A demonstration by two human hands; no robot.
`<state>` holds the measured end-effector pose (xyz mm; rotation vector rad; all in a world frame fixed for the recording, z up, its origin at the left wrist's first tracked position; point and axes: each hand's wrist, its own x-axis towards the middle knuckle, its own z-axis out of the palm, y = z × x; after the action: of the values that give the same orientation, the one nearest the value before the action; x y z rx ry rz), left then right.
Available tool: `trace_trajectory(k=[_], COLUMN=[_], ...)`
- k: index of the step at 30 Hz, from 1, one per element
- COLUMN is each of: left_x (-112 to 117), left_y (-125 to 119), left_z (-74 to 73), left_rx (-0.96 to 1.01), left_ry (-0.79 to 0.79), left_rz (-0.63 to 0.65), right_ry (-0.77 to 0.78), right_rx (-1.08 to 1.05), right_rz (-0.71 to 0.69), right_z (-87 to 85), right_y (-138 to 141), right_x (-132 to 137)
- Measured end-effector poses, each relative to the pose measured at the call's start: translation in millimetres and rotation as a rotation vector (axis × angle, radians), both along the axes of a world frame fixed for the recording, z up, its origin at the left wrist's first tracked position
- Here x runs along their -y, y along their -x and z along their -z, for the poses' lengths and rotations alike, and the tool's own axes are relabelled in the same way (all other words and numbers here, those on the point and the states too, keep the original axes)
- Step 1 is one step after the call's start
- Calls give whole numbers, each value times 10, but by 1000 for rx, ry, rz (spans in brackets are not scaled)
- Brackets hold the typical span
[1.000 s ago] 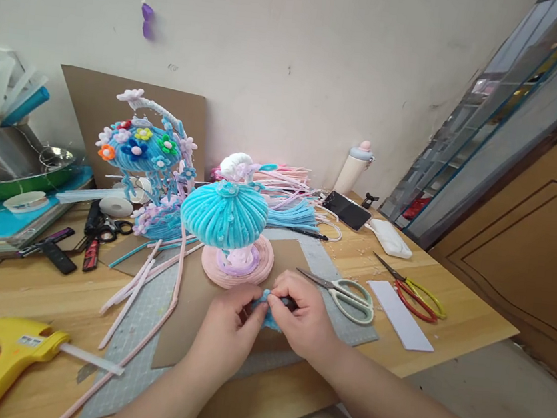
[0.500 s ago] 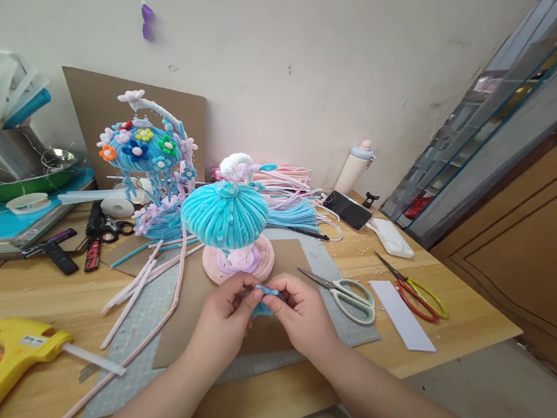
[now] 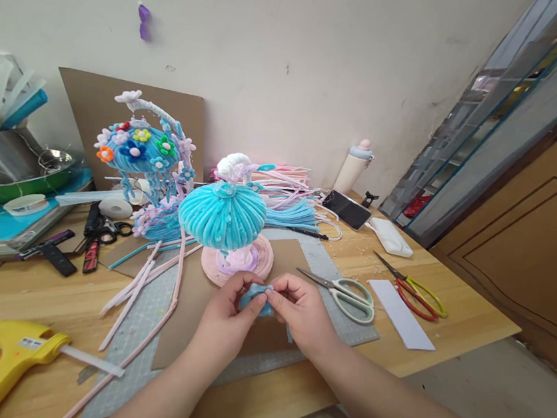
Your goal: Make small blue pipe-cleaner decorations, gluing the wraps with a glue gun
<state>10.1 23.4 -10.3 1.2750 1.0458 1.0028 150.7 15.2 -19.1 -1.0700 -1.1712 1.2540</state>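
Note:
Between my hands is a small bent piece of blue pipe cleaner (image 3: 259, 295), partly covered by fingers. My left hand (image 3: 230, 307) pinches it from one side, and my right hand (image 3: 298, 305) pinches it from the other. A short blue end pokes out beneath the right hand. Just beyond my fingers stands a lamp-like craft piece with a turquoise fuzzy shade (image 3: 223, 216) over a round pink base (image 3: 263, 261). Under the hands lies a brown board (image 3: 184, 332) on a grey cutting mat (image 3: 111, 378).
Scissors with pale green handles (image 3: 353, 301) and red-and-yellow pliers-like cutters (image 3: 417, 295) lie to the right, by a white strip (image 3: 401, 315). A yellow glue gun (image 3: 14, 360) rests front left. Behind are a flowered blue craft lamp (image 3: 139, 146) and blue pipe cleaners (image 3: 292, 215).
The blue piece has turned in my fingers, so more of its curled shape shows. A blue end now sticks out below my right hand.

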Motion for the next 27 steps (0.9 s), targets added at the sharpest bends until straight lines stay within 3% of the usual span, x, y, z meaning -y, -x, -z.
trace_trajectory(k=[4, 13, 21, 27], left_x=[-19, -29, -23, -25], left_y=[21, 38, 56, 48], left_z=[3, -27, -34, -21], left_rx=[93, 483, 514, 342], left_ry=[57, 266, 325, 216], left_rz=[-8, 59, 88, -1], right_ry=[-7, -183, -199, -432], right_rx=[81, 320, 272, 666], right_rz=[-78, 45, 57, 81], right_z=[-2, -109, -152, -116], right_y=[-18, -14, -4, 13], right_x=[18, 109, 101, 211])
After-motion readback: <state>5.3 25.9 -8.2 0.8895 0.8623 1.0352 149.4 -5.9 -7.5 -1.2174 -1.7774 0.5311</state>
